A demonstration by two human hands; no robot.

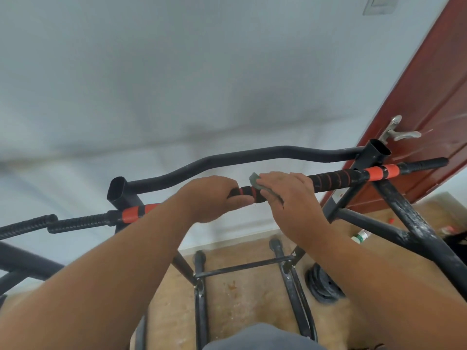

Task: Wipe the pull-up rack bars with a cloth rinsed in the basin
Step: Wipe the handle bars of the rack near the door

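The pull-up rack's near bar (336, 178) runs left to right, black foam with orange bands. My left hand (209, 198) grips this bar near its middle, fingers curled over the top. Just to its right, my right hand (288, 195) presses a small grey-green cloth (255, 180) against the same bar, fingers wrapped over it. Only a corner of the cloth shows past my fingers. A curved black rear bar (227, 159) runs behind both hands. No basin is in view.
A red-brown door (429, 97) with a metal handle (399, 132) stands at the right, close to the rack's end. Below are the rack's black legs (293, 281), a white-green bottle (360, 236) and black weight plates (323, 286) on the tan floor.
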